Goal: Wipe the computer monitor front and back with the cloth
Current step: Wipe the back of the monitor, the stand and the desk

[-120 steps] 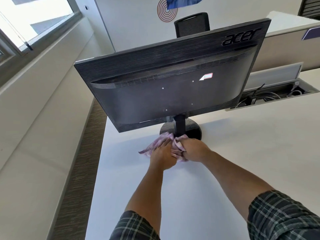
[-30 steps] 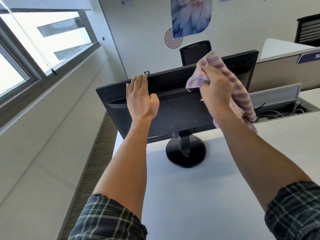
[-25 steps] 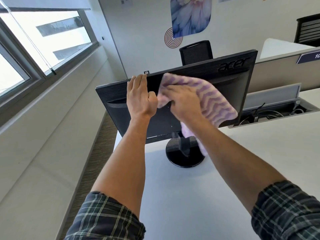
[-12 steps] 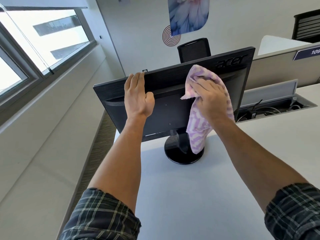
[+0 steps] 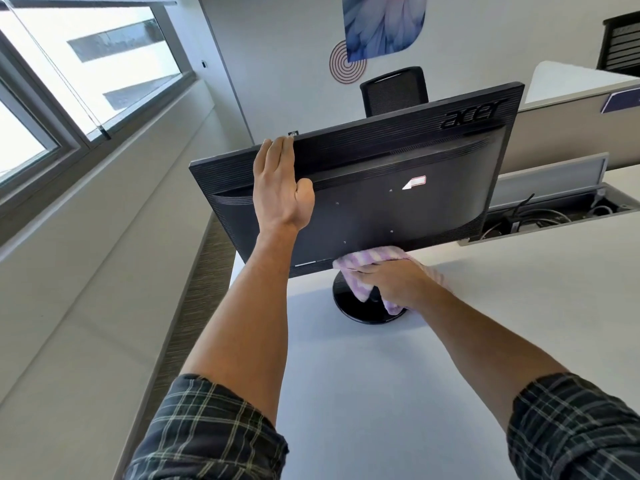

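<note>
A black monitor [image 5: 398, 188] stands on a white desk [image 5: 381, 393] with its back toward me; its screen side is hidden. My left hand [image 5: 278, 188] lies flat with straight fingers against the upper left of the back, fingertips at the top edge. My right hand [image 5: 391, 282] grips a pink-and-white striped cloth [image 5: 367, 259] at the monitor's bottom edge, just above the round black base [image 5: 360, 311]. The cloth hides the stand's neck.
An open cable tray [image 5: 540, 216] with wires is sunk into the desk behind and right of the monitor. A black office chair [image 5: 394, 88] stands beyond it. The desk's left edge drops to a carpet strip [image 5: 197, 292] beside a window wall.
My right hand has carried the cloth down the monitor's back from the upper middle to the bottom edge by the stand. My left hand has stayed flat on the upper left.
</note>
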